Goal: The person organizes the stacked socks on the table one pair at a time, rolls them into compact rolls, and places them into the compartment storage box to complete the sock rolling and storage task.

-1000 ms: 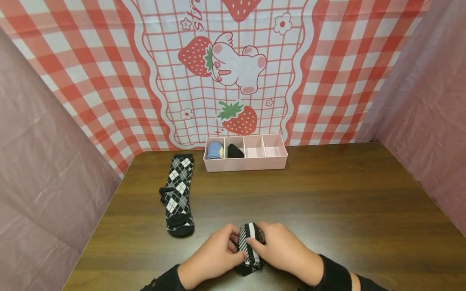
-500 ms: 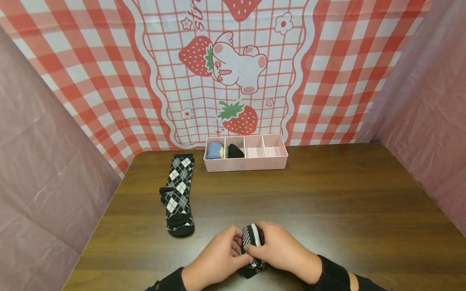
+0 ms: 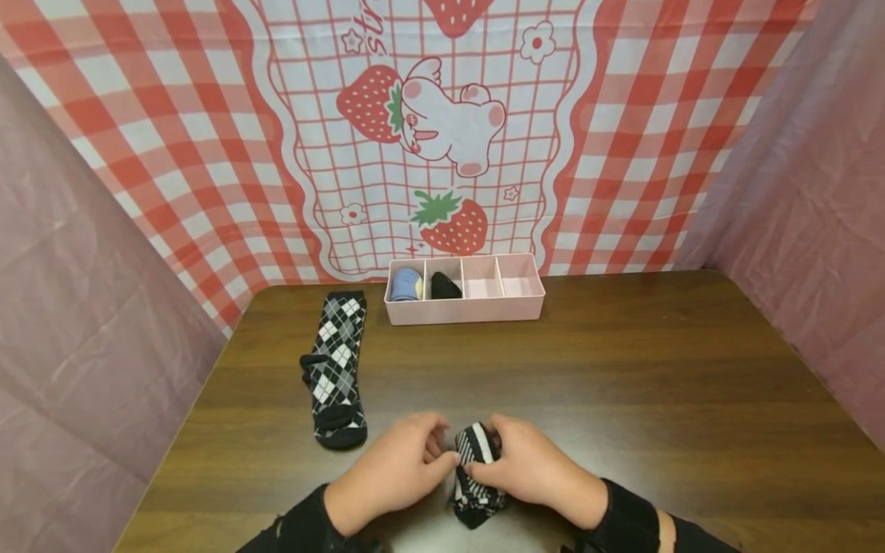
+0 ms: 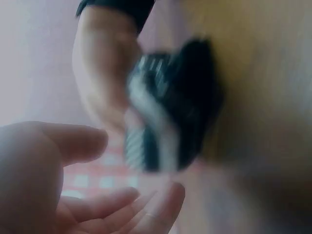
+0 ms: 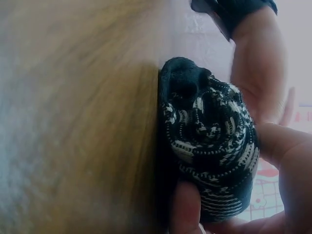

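Note:
A rolled-up black and white patterned sock (image 3: 473, 493) rests on the table near the front, with one black end sticking out. My right hand (image 3: 542, 470) holds it from the right, thumb on top and fingers around the far side. In the right wrist view, the coiled layers of the rolled sock (image 5: 209, 131) show at its end. My left hand (image 3: 390, 470) is just left of the roll. The left wrist view shows a gap between this hand's spread thumb and fingers (image 4: 80, 144) and the blurred roll.
Flat black, grey and white argyle socks (image 3: 339, 372) lie at the table's left. At the back stands a pink divided box (image 3: 465, 312); a blue roll (image 3: 405, 285) and a black roll (image 3: 445, 286) fill its two left compartments. A checked cloth (image 3: 639, 153) hangs behind.
My left hand has let go of the rolled sock and drawn slightly left. My right hand keeps its hold, and the roll stays in nearly the same place.

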Demonstrator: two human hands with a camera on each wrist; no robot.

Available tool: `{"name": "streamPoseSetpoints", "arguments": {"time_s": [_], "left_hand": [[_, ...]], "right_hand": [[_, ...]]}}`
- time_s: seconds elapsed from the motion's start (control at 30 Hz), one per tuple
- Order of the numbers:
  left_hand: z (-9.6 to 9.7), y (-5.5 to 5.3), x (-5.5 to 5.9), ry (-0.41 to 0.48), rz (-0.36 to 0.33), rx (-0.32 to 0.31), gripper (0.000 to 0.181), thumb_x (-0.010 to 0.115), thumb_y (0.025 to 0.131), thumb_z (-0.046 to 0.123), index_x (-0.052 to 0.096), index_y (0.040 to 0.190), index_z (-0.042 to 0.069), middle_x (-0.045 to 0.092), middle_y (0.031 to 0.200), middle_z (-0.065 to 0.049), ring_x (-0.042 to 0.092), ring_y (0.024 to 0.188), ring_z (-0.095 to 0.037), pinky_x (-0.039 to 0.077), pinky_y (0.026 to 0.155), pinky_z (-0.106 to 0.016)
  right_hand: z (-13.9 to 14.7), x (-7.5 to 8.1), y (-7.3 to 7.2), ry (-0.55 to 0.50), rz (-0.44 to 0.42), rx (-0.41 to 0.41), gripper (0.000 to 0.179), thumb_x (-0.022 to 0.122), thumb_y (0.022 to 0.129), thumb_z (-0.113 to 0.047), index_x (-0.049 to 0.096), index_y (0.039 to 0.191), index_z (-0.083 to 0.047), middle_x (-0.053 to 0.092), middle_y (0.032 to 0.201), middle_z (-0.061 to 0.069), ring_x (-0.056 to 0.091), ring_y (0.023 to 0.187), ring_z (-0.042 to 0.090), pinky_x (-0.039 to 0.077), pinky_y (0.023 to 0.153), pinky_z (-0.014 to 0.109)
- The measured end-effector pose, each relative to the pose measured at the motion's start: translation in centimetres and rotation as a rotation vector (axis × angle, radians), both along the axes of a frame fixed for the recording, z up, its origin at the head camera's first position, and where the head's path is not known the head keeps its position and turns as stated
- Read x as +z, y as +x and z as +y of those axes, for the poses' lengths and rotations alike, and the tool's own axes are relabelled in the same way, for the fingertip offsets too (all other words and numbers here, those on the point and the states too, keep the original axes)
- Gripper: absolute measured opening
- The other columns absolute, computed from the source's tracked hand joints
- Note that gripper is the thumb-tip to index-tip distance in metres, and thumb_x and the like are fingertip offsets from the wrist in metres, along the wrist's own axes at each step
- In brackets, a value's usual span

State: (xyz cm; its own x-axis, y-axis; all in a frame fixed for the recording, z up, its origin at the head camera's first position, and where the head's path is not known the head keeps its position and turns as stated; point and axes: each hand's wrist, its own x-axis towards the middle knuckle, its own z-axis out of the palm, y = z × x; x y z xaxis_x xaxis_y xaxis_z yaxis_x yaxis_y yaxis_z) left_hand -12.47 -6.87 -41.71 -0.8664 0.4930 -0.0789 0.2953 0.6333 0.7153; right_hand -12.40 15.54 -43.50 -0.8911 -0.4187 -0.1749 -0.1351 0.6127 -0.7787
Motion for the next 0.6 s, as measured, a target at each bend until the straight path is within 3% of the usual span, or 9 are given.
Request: {"name": "streamPoseSetpoints", "arguments": {"time_s": [0.1,0.27,0.4,0.47,0.6], "left_hand": [[-0.6,-2.1,0.9,-0.045,0.086,0.048,0.042,0.075,0.094,0.027,0.064,0.124,0.001,0.068,0.105,-0.004,0.065,0.089,-0.011,0.056,0.077,-0.031],[-1.6,-6.8,1.5,-0.165,0.237,0.144,0.042,0.072,0.096,0.03,0.064,0.127,0.004,0.067,0.114,-0.006,0.065,0.101,-0.02,0.054,0.088,-0.04],[-2.5,-11.5,2.4,-0.23,0.312,0.22,0.048,0.068,0.099,0.032,0.059,0.136,0.002,0.064,0.128,-0.013,0.062,0.115,-0.028,0.051,0.099,-0.046],[-2.9,-14.3,2.8,-0.224,0.337,0.261,0.051,0.064,0.1,0.03,0.055,0.141,0.001,0.06,0.136,-0.015,0.059,0.123,-0.031,0.048,0.103,-0.048],[-4.0,-19.1,3.2,-0.162,0.322,0.359,0.052,0.056,0.103,0.025,0.049,0.148,0.0,0.054,0.141,-0.019,0.054,0.129,-0.033,0.045,0.106,-0.049]], "right_hand": [[0.0,0.0,0.0,0.002,0.01,0.004,0.046,0.084,0.083,-0.037,0.063,0.109,-0.004,0.063,0.086,-0.001,0.06,0.076,0.013,0.053,0.063,0.032],[0.1,-0.2,-0.2,0.011,-0.002,0.019,0.045,0.084,0.082,-0.036,0.062,0.107,-0.005,0.063,0.085,0.0,0.06,0.076,0.014,0.053,0.063,0.033],[0.1,-0.4,-0.2,0.007,-0.018,0.021,0.045,0.085,0.082,-0.035,0.061,0.106,-0.005,0.063,0.085,0.0,0.06,0.076,0.015,0.053,0.063,0.033],[0.1,-0.5,-0.3,0.0,-0.019,0.016,0.046,0.085,0.082,-0.035,0.062,0.107,-0.004,0.064,0.086,0.0,0.061,0.076,0.014,0.053,0.064,0.032],[-0.1,-0.3,-0.3,-0.011,-0.023,0.014,0.049,0.085,0.082,-0.036,0.062,0.111,-0.003,0.065,0.089,0.0,0.061,0.078,0.014,0.054,0.065,0.032]]}}
